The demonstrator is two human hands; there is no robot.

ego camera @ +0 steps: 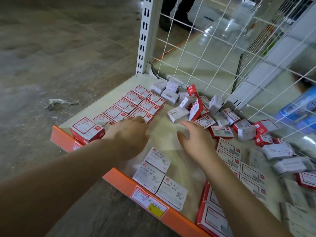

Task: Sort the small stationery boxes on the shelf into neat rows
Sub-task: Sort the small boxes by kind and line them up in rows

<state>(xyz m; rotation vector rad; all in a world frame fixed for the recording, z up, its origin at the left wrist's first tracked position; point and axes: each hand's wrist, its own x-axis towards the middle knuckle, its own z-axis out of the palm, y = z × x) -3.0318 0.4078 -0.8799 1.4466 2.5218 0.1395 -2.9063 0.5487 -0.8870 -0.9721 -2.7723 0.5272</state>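
Neither hand holds anything. The left hand (127,134) reaches over the shelf (109,98) with its fingers fairly straight, the tips at the near end of the red rows (136,105); whether they touch the last box there I cannot tell. The right hand (196,141) hovers just beside it, fingers spread and loose, pointing at the staples box (177,113), which lies flat and apart from the fingertips. The red rows run in two neat lines from the front lip (119,182) back toward the post (145,35), and one red box (87,129) sits at the lip's left end, a little off the line. Between the two forearms, against the lip, three grey paper-clip boxes (159,177) lie flat, touching one another. Behind the staples box a loose heap (213,110) of red and grey boxes lies tumbled along the wire grid (222,57), some on edge, some tilted. Right of the right forearm, more red boxes lie flat in rows (242,171). A price label (148,200) is stuck on the lip below the paper-clip boxes.
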